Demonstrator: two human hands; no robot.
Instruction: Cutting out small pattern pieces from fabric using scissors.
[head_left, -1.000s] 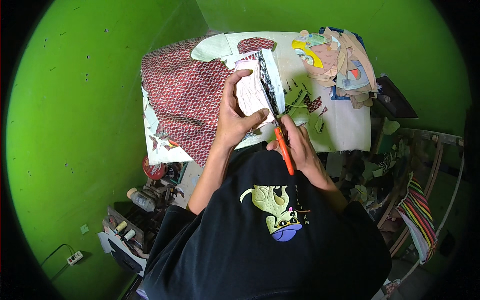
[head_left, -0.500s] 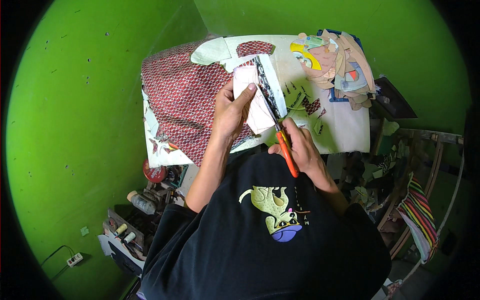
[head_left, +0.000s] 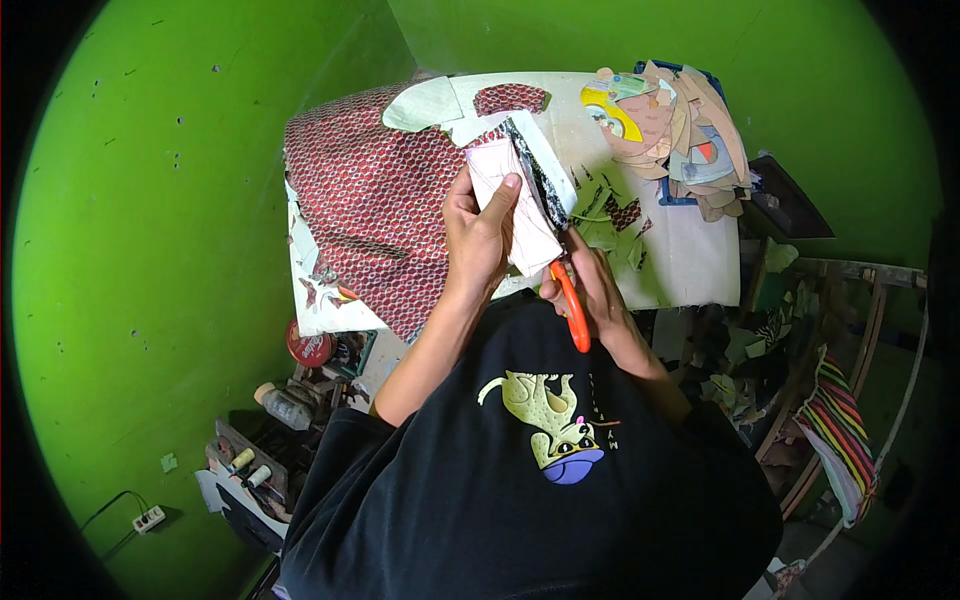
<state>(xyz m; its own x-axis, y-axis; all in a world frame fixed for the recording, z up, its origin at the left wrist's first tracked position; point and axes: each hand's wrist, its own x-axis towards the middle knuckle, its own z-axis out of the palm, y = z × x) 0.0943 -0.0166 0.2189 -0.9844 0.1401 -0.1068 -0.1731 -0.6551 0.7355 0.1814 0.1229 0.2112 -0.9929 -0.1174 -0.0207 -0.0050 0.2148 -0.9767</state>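
My left hand (head_left: 474, 240) grips a whitish piece of material (head_left: 530, 236) with lines drawn on it, its thumb lying flat on top. Orange-handled scissors (head_left: 571, 312) are in my right hand (head_left: 597, 287), at the piece's near right corner. Their blades are mostly hidden behind the material and my fingers. Along the piece's right edge hangs a strip (head_left: 545, 178) with a dark patterned side and a white side. Under and left of my left hand spreads a red-and-grey patterned sheet (head_left: 360, 180).
On the white table (head_left: 690, 265) lie small offcuts (head_left: 605, 225) to the right. A pile of card templates (head_left: 690, 140) sits in a blue crate at the back right. A pale cut piece (head_left: 422, 105) and a red patterned piece (head_left: 510, 97) lie at the back.
The scissors and my right hand have shifted slightly, with the blades less visible now. The strip stands farther from the whitish piece, and my left hand has moved a little right.
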